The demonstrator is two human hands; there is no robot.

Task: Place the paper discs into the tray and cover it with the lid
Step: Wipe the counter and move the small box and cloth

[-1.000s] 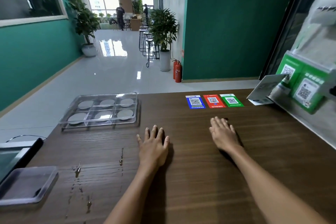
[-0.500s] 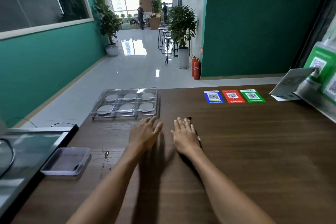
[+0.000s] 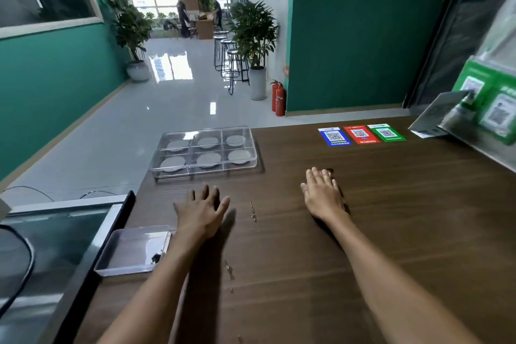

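Note:
A clear plastic tray [image 3: 156, 172] with a clear lid over it stands at the far left of the brown wooden counter [image 3: 391, 232]. Several grey paper discs [image 3: 207, 159] lie in its compartments, one per cell. My left hand [image 3: 202, 211] rests flat on the counter just in front of the tray, fingers spread and holding nothing. My right hand [image 3: 322, 194] lies flat on the counter to the right of the tray, fingers straight and together, also holding nothing.
A small clear container [image 3: 134, 250] sits at the counter's left edge near my left forearm. Three QR stickers [image 3: 361, 134] lie at the far edge. A green QR stand [image 3: 494, 109] and a card [image 3: 437, 116] stand at the right. Droplets [image 3: 254, 213] dot the wood.
My hands have moved apart again after coming close together half a second ago, the right one going right. The view has shifted. The covered tray has not moved.

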